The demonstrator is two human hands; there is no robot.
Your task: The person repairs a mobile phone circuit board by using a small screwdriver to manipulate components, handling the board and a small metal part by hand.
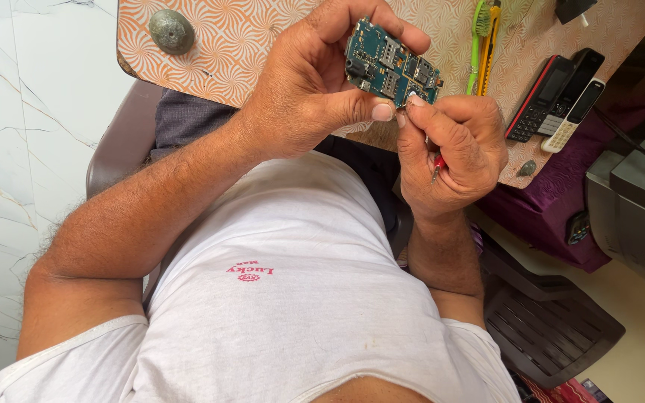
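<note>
My left hand [311,86] holds a small blue-green phone circuit board [391,66] by its edges, thumb under the lower side, fingers curled over the top. My right hand [457,149] is closed next to it; its thumb and forefinger pinch at the board's lower right corner. A thin red-handled tool [437,166] is tucked in the right palm, its tip pointing down. Both hands hover above my lap, in front of the table edge.
An orange patterned table [248,45] carries a grey round stone [171,30], a green toothbrush [478,33], a yellow tool [493,41] and three phone handsets [554,97]. A grey box [636,201] stands at the right, a dark plastic chair [554,321] below it.
</note>
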